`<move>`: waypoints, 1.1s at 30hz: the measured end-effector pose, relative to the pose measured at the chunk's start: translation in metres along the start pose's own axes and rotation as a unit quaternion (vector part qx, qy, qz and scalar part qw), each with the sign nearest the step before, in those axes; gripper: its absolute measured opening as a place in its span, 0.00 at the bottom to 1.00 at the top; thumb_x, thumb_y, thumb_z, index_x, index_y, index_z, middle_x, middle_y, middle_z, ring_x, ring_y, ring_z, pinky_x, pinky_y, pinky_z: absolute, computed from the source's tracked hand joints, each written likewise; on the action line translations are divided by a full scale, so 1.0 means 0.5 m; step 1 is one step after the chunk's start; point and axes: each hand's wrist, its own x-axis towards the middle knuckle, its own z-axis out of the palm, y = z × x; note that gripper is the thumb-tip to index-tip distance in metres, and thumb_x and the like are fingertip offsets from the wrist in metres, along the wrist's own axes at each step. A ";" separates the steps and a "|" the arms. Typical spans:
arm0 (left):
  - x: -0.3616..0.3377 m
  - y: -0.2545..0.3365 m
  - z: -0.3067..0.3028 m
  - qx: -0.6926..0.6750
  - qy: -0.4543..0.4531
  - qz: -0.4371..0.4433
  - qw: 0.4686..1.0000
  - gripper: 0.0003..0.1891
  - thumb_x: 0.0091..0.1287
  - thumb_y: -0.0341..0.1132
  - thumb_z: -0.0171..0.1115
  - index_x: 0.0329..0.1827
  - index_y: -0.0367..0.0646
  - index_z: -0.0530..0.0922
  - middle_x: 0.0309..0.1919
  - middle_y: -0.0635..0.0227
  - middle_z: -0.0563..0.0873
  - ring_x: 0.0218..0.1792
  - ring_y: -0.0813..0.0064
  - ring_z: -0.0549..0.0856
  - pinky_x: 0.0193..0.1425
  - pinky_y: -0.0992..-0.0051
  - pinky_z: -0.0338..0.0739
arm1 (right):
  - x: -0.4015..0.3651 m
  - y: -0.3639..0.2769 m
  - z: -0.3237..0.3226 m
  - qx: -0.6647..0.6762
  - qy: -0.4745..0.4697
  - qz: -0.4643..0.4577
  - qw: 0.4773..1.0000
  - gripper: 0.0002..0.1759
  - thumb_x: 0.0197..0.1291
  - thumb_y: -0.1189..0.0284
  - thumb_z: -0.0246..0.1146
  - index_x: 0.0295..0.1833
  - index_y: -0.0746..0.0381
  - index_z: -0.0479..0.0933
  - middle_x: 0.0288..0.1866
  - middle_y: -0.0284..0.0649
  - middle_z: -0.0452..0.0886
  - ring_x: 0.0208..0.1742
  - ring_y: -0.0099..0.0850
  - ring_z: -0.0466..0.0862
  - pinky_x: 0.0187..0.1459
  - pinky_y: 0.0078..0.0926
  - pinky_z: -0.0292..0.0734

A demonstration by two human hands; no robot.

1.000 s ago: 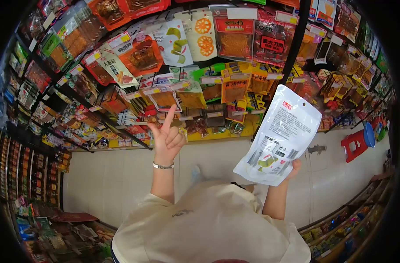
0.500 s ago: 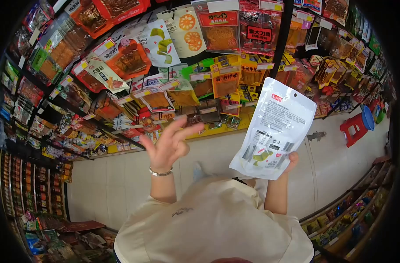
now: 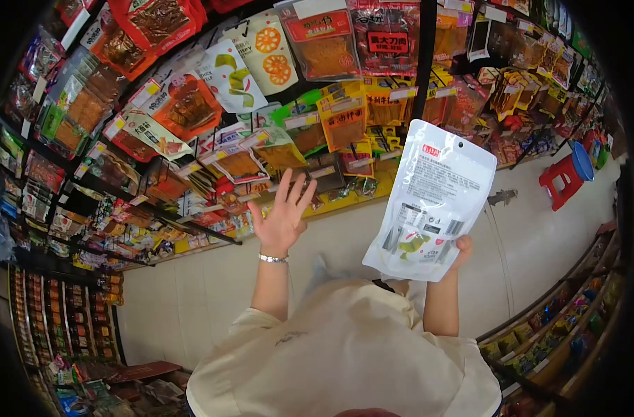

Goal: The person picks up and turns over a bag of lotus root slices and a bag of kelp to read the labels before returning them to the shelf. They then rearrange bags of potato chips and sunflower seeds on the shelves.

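In my right hand (image 3: 461,254) is a white snack pouch (image 3: 435,201), gripped at its lower right edge. Its printed back faces me, with small text, barcodes and a picture of green pieces; the hand's other fingers are hidden behind it. My left hand (image 3: 283,219) is raised with fingers spread and holds nothing. A bracelet (image 3: 273,258) circles that wrist. Beyond the left hand hang rows of bagged snacks, nearest a yellow-brown pack (image 3: 281,151). Higher on the rack is a white pouch with green pieces (image 3: 232,75), beside a cream pouch with lotus-slice pictures (image 3: 263,52).
The hanging rack spans the front, with a yellow lower ledge (image 3: 345,191). At right on the tiled floor stand a red stool (image 3: 559,182) and a blue basin (image 3: 582,170). Jars fill a shelf (image 3: 63,313) at lower left; another stocked shelf (image 3: 560,333) curves along the lower right.
My left hand has opened from partly curled fingers to a spread palm and shifted slightly right. The view has turned a little. The white pouch stays in my right hand.
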 end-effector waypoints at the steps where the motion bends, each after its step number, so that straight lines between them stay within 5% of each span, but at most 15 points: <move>1: 0.004 0.004 0.017 0.026 -0.009 0.003 1.000 0.51 0.54 0.72 0.48 0.74 0.54 0.41 0.74 0.64 0.43 0.74 0.60 0.43 0.23 0.82 0.74 | -0.004 -0.001 0.000 0.000 0.002 0.001 1.000 0.42 0.39 0.72 0.54 0.66 0.73 0.57 0.60 0.59 0.69 0.58 0.53 0.74 0.58 0.49 0.70; 6: -0.004 0.021 0.096 0.071 -0.099 0.018 0.992 0.47 0.57 0.70 0.47 0.74 0.56 0.42 0.73 0.61 0.30 0.74 0.60 0.41 0.26 0.82 0.77 | -0.007 -0.005 0.008 -0.004 0.009 -0.008 1.000 0.41 0.39 0.73 0.54 0.65 0.73 0.58 0.60 0.58 0.70 0.58 0.52 0.74 0.58 0.48 0.71; 8: -0.008 0.023 0.108 0.057 -0.235 0.007 0.970 0.47 0.56 0.71 0.47 0.74 0.58 0.42 0.72 0.62 0.27 0.74 0.60 0.40 0.35 0.79 0.78 | -0.012 -0.009 0.010 -0.001 0.004 -0.014 1.000 0.41 0.39 0.73 0.54 0.65 0.73 0.58 0.60 0.59 0.70 0.58 0.52 0.74 0.58 0.49 0.70; 9: -0.008 0.022 0.092 -0.015 -0.313 -0.031 0.949 0.48 0.55 0.73 0.46 0.74 0.62 0.41 0.72 0.62 0.24 0.74 0.61 0.39 0.52 0.63 0.73 | -0.015 -0.012 0.010 0.003 -0.003 -0.015 1.000 0.40 0.39 0.73 0.54 0.65 0.73 0.58 0.60 0.59 0.70 0.58 0.52 0.74 0.58 0.49 0.70; 10: -0.005 0.015 0.089 -0.019 -0.312 -0.033 0.949 0.48 0.55 0.73 0.46 0.74 0.62 0.41 0.72 0.62 0.24 0.74 0.61 0.39 0.52 0.63 0.73 | -0.020 -0.017 0.005 0.001 0.000 -0.017 1.000 0.40 0.39 0.73 0.54 0.65 0.73 0.58 0.60 0.59 0.70 0.58 0.52 0.74 0.58 0.49 0.70; 13: 0.015 -0.017 0.034 0.038 -0.024 -0.015 0.999 0.51 0.50 0.76 0.47 0.73 0.69 0.39 0.74 0.64 0.35 0.74 0.62 0.42 0.66 0.36 0.41 | -0.040 -0.024 -0.012 0.006 0.000 -0.036 0.999 0.40 0.39 0.73 0.54 0.65 0.74 0.58 0.60 0.60 0.69 0.58 0.53 0.74 0.58 0.50 0.70; 18: 0.027 -0.053 0.014 0.000 -0.016 -0.075 0.997 0.57 0.42 0.82 0.43 0.73 0.68 0.35 0.74 0.71 0.41 0.73 0.65 0.43 0.67 0.41 0.38 | -0.057 -0.037 0.000 0.007 0.002 -0.072 0.997 0.40 0.40 0.72 0.53 0.64 0.75 0.58 0.59 0.61 0.69 0.57 0.54 0.74 0.58 0.51 0.69; 22: 0.059 -0.077 0.038 0.197 -0.067 -0.156 0.966 0.61 0.40 0.80 0.51 0.74 0.63 0.35 0.74 0.65 0.41 0.73 0.64 0.47 0.68 0.47 0.49 | -0.076 -0.036 -0.001 0.001 0.032 -0.059 0.998 0.40 0.40 0.72 0.53 0.64 0.75 0.58 0.58 0.60 0.70 0.56 0.55 0.74 0.59 0.50 0.69; 24: 0.065 -0.119 0.058 0.205 -0.111 -0.227 0.946 0.63 0.41 0.72 0.64 0.74 0.54 0.37 0.73 0.65 0.49 0.71 0.67 0.55 0.68 0.56 0.55 | -0.085 -0.006 0.028 -0.015 0.143 0.048 0.988 0.38 0.43 0.73 0.57 0.64 0.75 0.59 0.58 0.58 0.71 0.57 0.51 0.74 0.59 0.47 0.69; 26: 0.064 -0.165 0.053 0.286 -0.115 -0.258 0.916 0.61 0.42 0.62 0.70 0.73 0.49 0.41 0.71 0.63 0.53 0.69 0.68 0.57 0.68 0.59 0.56 | -0.064 0.024 0.062 -0.344 0.233 0.241 0.877 0.34 0.50 0.73 0.61 0.63 0.73 0.61 0.58 0.55 0.71 0.58 0.46 0.73 0.58 0.44 0.69; 28: 0.060 -0.193 0.034 0.368 -0.120 -0.275 0.880 0.59 0.43 0.53 0.75 0.72 0.44 0.44 0.69 0.61 0.57 0.68 0.68 0.60 0.68 0.62 0.57 | -0.015 0.088 0.112 -0.561 -0.002 0.076 0.824 0.30 0.53 0.69 0.64 0.60 0.72 0.66 0.53 0.49 0.76 0.56 0.40 0.75 0.56 0.39 0.70; 30: 0.052 -0.188 -0.001 0.252 -0.049 -0.310 0.915 0.47 0.48 0.42 0.75 0.67 0.38 0.56 0.59 0.66 0.71 0.60 0.74 0.70 0.64 0.74 0.64 | 0.004 0.081 0.134 -0.612 0.005 0.098 0.785 0.28 0.54 0.65 0.64 0.56 0.71 0.68 0.51 0.49 0.77 0.53 0.41 0.76 0.54 0.38 0.71; 32: 0.041 -0.163 -0.030 0.263 -0.023 -0.304 0.915 0.44 0.48 0.41 0.74 0.66 0.38 0.58 0.57 0.66 0.73 0.58 0.74 0.72 0.62 0.73 0.65 | 0.020 0.067 0.139 -0.657 0.015 0.123 0.744 0.27 0.55 0.61 0.63 0.53 0.71 0.71 0.48 0.48 0.78 0.51 0.42 0.78 0.52 0.36 0.72; 33: 0.035 -0.150 -0.047 0.277 0.014 -0.295 0.914 0.42 0.48 0.40 0.74 0.65 0.39 0.61 0.54 0.67 0.76 0.56 0.74 0.74 0.61 0.72 0.67 | 0.024 0.051 0.133 -0.774 -0.029 0.174 0.608 0.27 0.55 0.59 0.64 0.51 0.70 0.71 0.46 0.48 0.78 0.47 0.41 0.79 0.49 0.34 0.73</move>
